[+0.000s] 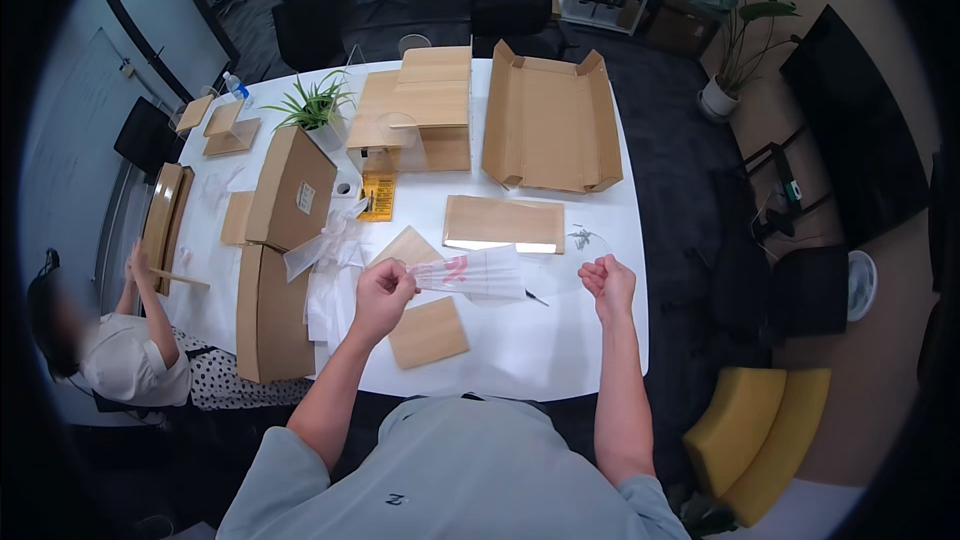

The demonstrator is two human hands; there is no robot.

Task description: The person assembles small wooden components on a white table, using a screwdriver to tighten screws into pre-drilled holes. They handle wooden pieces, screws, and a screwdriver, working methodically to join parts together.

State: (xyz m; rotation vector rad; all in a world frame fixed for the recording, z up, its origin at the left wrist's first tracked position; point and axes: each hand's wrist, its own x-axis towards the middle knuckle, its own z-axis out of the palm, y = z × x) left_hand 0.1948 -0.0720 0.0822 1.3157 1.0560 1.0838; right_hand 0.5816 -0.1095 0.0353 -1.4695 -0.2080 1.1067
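My left hand (387, 292) pinches a clear plastic bag (480, 274) with red print by one end. The bag stretches out to the right, above the white table. Raised near the table's right edge, my right hand (610, 285) has its fingers curled together; whatever may be inside them is hidden. Just beyond it lies a small heap of screws (580, 236). Under and around the bag are a square wooden board (430, 333), another light board (409, 246) partly covered, and a thin dark tool (537, 297). A longer wooden panel (503, 223) lies farther back.
An open cardboard box (553, 125) and a wooden shelf unit (430, 90) stand at the back. Tall cardboard (280, 310) and crumpled white wrapping (335, 250) fill the left. A potted plant (318, 108) is behind them. Another person (135, 350) sits at far left, handling wooden parts.
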